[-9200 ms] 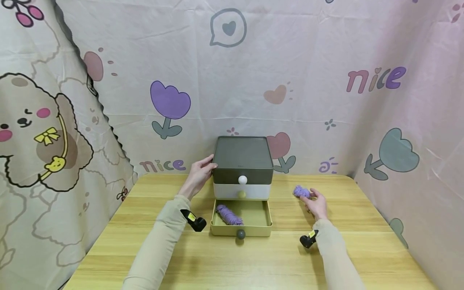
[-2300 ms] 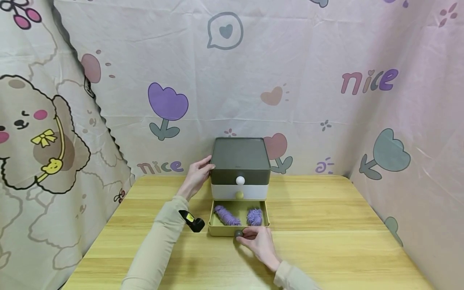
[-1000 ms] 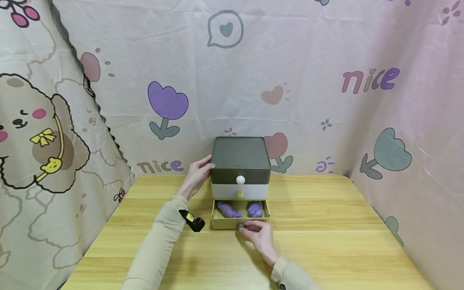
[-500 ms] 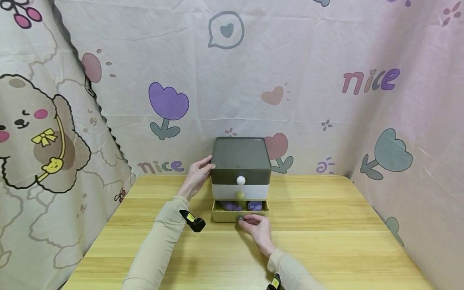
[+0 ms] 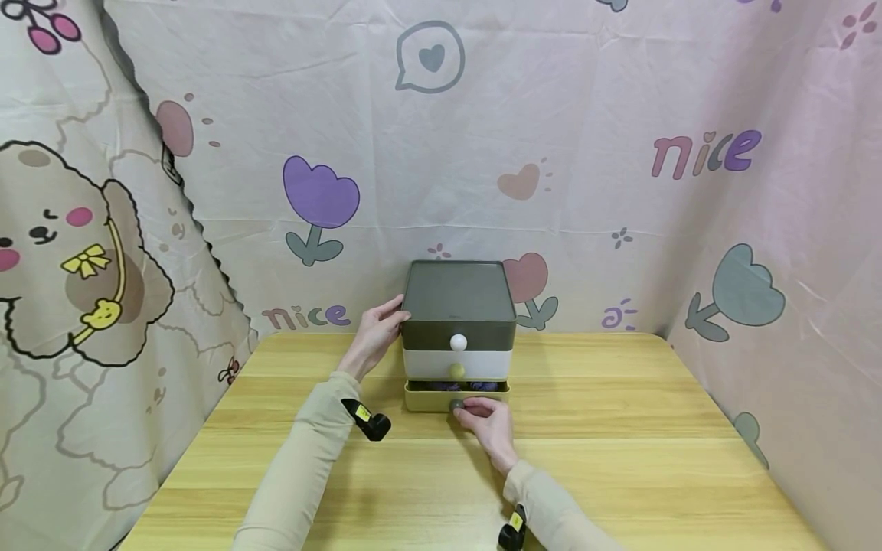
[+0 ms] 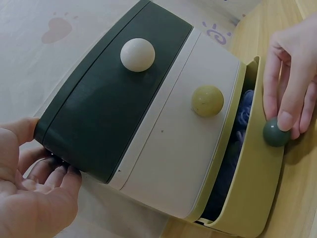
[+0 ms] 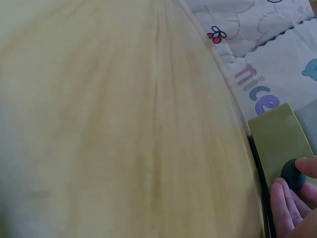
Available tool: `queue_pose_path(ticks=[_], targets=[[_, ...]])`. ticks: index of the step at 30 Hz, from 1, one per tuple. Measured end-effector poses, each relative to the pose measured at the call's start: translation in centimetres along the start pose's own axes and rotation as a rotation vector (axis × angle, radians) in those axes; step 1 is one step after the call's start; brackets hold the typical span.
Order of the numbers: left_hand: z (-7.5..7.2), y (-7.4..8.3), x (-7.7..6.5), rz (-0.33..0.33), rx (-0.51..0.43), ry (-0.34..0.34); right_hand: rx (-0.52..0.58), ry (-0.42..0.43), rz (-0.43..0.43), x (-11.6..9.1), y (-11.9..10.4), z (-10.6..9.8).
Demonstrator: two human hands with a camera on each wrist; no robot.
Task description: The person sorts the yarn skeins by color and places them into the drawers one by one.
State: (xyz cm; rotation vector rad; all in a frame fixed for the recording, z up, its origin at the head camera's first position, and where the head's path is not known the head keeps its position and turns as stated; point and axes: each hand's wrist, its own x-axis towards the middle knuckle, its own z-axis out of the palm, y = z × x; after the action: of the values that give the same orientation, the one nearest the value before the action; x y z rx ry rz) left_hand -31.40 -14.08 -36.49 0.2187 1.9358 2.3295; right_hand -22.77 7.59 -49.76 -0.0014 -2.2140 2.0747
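Note:
A small three-tier drawer unit (image 5: 458, 291) stands on the table, dark green on top, white in the middle and olive at the bottom. My left hand (image 5: 372, 333) holds its upper left front corner, thumb at the edge and fingers along the side. In the left wrist view the fingertips are partly hidden behind that side. My right hand (image 5: 491, 428) pinches the round dark green knob (image 6: 276, 132) of the bottom drawer (image 6: 255, 173). This drawer sticks out a little. Through its narrow gap show two purple yarn bundles (image 5: 482, 386), mostly hidden in shadow.
The middle drawer has an olive knob (image 5: 456, 371) and the top drawer a white knob (image 5: 458, 343); both drawers are closed. A wooden table (image 5: 620, 459) spreads around the unit. Printed curtains (image 5: 441, 153) hang behind and at the sides.
Earlier, my right hand held the shorter yarn bundle at the right; it now lies in the drawer. The right hand has since pushed the drawer inward by its knob. The left hand stays put.

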Motion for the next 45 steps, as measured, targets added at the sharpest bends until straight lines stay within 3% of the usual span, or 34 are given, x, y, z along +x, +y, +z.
queue_pose_path(ticks=[4, 13, 22, 32, 45], targets=[[0.0, 0.0, 0.1, -0.004, 0.002, 0.004, 0.009, -0.004, 0.005, 0.0, -0.9, 0.0], [0.0, 0.0, 0.0, 0.004, 0.006, -0.003, -0.001, 0.040, 0.002, 2.1, 2.2, 0.5], [-0.1, -0.2, 0.1, 0.000, 0.010, -0.002, 0.024, 0.028, 0.004, 2.2, 1.1, 0.6], [0.0, -0.1, 0.0, -0.002, 0.011, 0.006, 0.013, 0.057, -0.024, 3.0, 2.4, 0.6], [-0.1, -0.1, -0.1, 0.007, 0.014, -0.013, -0.036, 0.071, -0.032, 3.1, 2.2, 0.7]])
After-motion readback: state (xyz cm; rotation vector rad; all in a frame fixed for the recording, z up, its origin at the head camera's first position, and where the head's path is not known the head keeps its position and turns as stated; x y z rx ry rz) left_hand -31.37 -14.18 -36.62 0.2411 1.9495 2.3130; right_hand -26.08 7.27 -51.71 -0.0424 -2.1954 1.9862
